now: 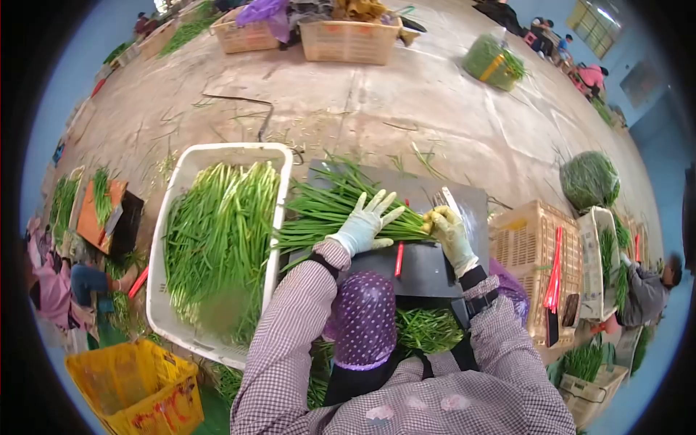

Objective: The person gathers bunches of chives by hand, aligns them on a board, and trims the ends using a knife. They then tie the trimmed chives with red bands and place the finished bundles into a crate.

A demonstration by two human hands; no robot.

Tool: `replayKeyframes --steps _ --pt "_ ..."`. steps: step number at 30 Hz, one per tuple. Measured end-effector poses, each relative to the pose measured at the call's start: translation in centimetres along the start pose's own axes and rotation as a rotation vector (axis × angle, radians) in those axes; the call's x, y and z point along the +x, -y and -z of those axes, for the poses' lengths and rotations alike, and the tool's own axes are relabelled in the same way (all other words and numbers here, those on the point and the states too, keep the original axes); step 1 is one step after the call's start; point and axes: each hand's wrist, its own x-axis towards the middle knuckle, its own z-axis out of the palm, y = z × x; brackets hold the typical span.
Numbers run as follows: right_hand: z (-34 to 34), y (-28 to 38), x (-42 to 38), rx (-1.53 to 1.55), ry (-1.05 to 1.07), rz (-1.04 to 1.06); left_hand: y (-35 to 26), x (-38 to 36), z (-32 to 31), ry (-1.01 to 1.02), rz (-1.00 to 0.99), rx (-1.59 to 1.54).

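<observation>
A bundle of long green stalks lies across a dark board, with its pale ends to the right. My left hand, in a pale glove, rests on the bundle with its fingers spread. At the pale ends, my right hand, in a yellowish stained glove, has its fingers closed round the stalk ends. Just above the right hand a metal blade shows in part. A red strip lies on the board below the bundle.
Left of the board stands a white crate full of green stalks. A yellow crate is at the lower left. On the right, a beige crate bears red strips. People sit working at both sides, apart from my hands.
</observation>
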Motion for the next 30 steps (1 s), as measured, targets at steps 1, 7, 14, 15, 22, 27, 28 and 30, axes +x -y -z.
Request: replayKeyframes --steps 1,7,14,15,22,27,28,30 --pt "0.7 0.5 -0.6 -0.002 -0.016 -0.005 0.5 0.8 -2.0 0.005 -0.011 -0.012" --pt "4.6 4.9 -6.0 0.007 -0.241 0.243 1.5 1.8 -5.8 0.035 0.092 -0.006" --pt "5.6 9.4 -13.1 0.008 -0.310 0.371 1.2 1.9 -6.2 0.034 0.103 0.002" --pt "5.1 10.1 -14.2 0.028 -0.293 0.363 1.4 1.9 -6.6 0.017 0.098 0.016" --pt "-0.6 6.4 -6.6 -0.709 -0.238 0.233 1.0 1.4 -6.6 -0.053 0.111 0.013" --pt "-0.6 -2.0 5.3 -1.388 0.069 0.591 1.1 1.5 -6.8 -0.066 0.120 0.057" --pt "-0.9 -2.7 6.1 -1.494 0.093 0.607 1.1 1.5 -6.6 -0.071 0.129 0.049" --pt "-0.6 -3.6 7.2 -1.609 0.125 0.630 1.0 1.4 -6.4 -0.088 0.136 0.030"
